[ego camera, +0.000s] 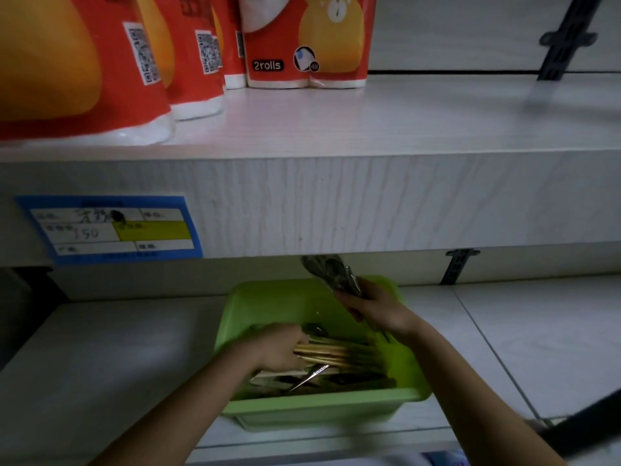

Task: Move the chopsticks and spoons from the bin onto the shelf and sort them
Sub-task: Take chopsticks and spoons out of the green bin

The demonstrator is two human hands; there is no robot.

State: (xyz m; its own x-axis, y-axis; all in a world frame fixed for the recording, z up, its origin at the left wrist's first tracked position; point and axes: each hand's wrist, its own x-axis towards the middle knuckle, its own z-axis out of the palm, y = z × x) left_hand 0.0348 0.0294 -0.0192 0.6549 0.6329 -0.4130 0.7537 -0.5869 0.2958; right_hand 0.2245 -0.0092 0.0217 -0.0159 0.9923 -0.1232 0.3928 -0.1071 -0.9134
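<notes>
A green plastic bin (279, 304) stands on the lower shelf (111, 358). Inside it lie wooden chopsticks (339, 354) and metal spoons (311, 378), partly in shadow. My left hand (280, 348) is down in the bin, closed around the near ends of a bundle of chopsticks. My right hand (376, 309) is raised over the bin's back right corner and grips a bunch of metal spoons (331, 272) by their handles, bowls pointing up to the left, just under the upper shelf's edge.
The upper shelf (403, 129) carries red and orange packs of paper rolls (305, 38) on its left half. A blue price label (114, 230) sticks to its front edge. Black shelf brackets (457, 265) stand at the back wall.
</notes>
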